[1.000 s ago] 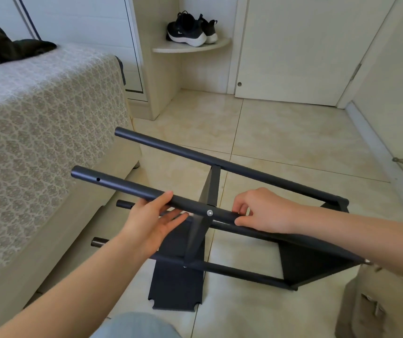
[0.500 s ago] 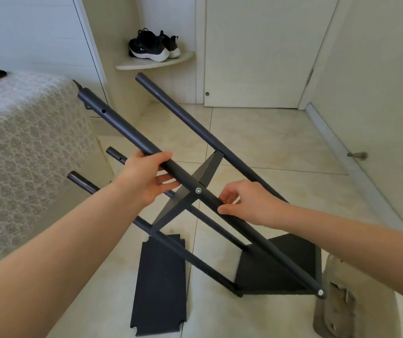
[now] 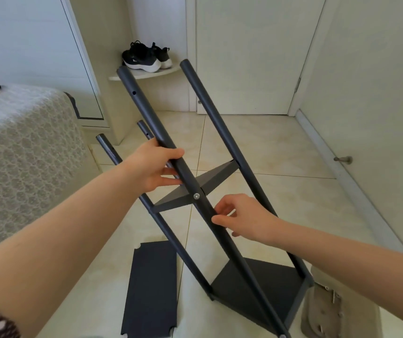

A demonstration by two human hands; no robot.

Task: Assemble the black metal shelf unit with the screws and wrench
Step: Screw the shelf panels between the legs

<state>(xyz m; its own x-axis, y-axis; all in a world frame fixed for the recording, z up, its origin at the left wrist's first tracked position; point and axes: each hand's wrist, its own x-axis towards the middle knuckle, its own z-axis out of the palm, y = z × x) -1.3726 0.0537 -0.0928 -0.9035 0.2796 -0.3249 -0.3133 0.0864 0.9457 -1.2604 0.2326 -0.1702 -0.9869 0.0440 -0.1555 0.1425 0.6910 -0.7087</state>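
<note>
Bed (image 3: 24, 147) is close on the left, so that side is tight. Left hand (image 3: 154, 167) wraps the near post (image 3: 149, 118) above the screw (image 3: 196, 196). Spare panel (image 3: 151, 289) lies loose on the floor (image 3: 281, 147). Middle shelf (image 3: 210, 179) and bottom shelf (image 3: 256, 286) are fitted and the frame is tilted, so I'd call it partway done. Right hand (image 3: 246, 215) pinches the same post below the screw. There is open room on the right, up to the wall (image 3: 378, 118).

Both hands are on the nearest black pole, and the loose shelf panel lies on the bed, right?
Not quite: the head view shows the loose shelf panel lying on the floor tiles, not the bed. The left hand and right hand are indeed on the nearest black pole.
</note>
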